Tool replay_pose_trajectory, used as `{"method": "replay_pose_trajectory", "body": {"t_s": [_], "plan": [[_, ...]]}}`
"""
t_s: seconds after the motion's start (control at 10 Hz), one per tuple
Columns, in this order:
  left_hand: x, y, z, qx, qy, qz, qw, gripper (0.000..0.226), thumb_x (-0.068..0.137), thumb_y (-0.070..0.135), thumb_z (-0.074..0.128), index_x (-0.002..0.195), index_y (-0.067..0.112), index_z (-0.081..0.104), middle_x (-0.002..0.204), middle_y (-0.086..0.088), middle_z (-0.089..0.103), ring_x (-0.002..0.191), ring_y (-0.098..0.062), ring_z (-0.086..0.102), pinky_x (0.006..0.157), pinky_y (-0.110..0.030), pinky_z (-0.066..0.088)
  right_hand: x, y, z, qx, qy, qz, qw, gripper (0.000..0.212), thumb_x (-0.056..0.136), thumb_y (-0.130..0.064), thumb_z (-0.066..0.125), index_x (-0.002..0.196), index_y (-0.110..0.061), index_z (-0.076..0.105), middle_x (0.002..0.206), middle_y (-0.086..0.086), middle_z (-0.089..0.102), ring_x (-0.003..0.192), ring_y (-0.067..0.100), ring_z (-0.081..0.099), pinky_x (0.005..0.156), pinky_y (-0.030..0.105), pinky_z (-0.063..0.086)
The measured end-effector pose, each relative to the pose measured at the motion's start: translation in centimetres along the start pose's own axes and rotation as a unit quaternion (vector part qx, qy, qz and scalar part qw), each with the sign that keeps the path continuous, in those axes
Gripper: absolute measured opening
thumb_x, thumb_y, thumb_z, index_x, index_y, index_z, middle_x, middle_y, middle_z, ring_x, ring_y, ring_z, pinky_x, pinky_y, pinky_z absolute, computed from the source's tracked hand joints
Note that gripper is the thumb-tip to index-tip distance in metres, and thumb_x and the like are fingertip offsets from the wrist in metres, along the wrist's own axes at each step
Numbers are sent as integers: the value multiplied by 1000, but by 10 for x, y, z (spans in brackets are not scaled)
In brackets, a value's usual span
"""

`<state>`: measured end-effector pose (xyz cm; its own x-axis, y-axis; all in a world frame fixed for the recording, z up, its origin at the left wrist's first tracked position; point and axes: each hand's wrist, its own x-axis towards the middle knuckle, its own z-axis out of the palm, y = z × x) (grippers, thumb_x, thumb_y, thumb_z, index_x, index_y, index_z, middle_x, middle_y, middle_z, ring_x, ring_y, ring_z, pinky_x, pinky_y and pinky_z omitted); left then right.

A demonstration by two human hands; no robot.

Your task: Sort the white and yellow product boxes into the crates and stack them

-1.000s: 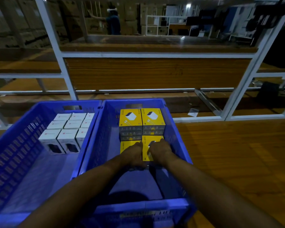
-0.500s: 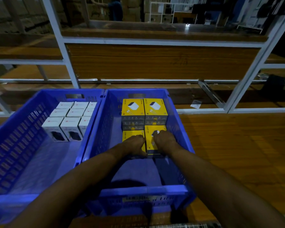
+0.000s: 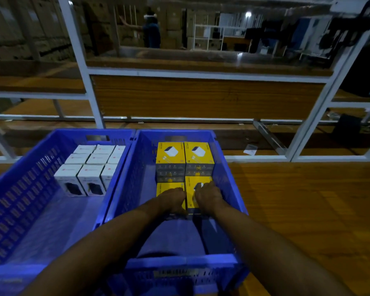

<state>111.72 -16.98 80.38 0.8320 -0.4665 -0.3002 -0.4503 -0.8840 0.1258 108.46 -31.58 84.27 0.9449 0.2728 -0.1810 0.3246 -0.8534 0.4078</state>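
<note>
— Yellow boxes first: where are they, and what have my hands got?

— I see two tall yellow stacks (image 3: 184,161) against the far wall of the right crate (image 3: 233,189), side by side. Just in front of them sits a lower front pair of yellow boxes (image 3: 198,184), and both my hands are on that pair. My left hand (image 3: 171,199) lies flat over the left box, fingers together, pressing down, not pinching. My right hand (image 3: 207,197) covers the near half of the right box; I cannot tell whether its fingers curl round the near edge.

— And the white ones?

— The white boxes (image 3: 90,167) stand in tidy rows at the far end of the left crate (image 3: 19,178), well apart from my hands.

— What could go wrong from here?

— I judge three things. If I shove the front pair forward unevenly, one box could ride up against the tall stacks and tip their upper layers. If I lift both at once with flat palms only, one may slip, as nothing shows a proper hold. And the light is poor, so a box set askew could go unnoticed and make the next layer lean.

— So?

— I'd press evenly and check the seam between the two front boxes.
</note>
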Motion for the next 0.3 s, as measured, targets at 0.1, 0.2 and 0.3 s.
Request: {"method": "replay_pose_trajectory", "body": {"t_s": [0.1, 0.2, 0.3], "plan": [[-5, 1, -19, 3, -34, -2, 999, 54, 71, 44, 84, 94, 0, 63, 85, -11, 54, 98, -32, 59, 74, -37, 44, 11, 1, -4, 158, -70, 22, 985, 74, 87, -34, 71, 145, -1, 38, 144, 20, 41, 131, 47, 37, 102, 54, 41], [-9, -6, -35, -10, -3, -5, 1000, 45, 80, 26, 80, 110, -2, 62, 109, -20, 63, 105, -34, 59, 80, -36, 44, 22, -4, -16, 307, -106, 7, 946, 89, 57, -58, 78, 132, -17, 52, 139, 17, 44, 132, 45, 35, 104, 57, 38], [-21, -19, -45, 0, 66, -31, 997, 44, 85, 26, 72, 121, 2, 62, 121, -20, 63, 112, -34, 60, 89, -37, 47, 32, -9, -26, 404, -8, 3, 915, 74, 67, -54, 69, 128, -14, 57, 133, 18, 56, 125, 40, 49, 105, 50, 40]]}}
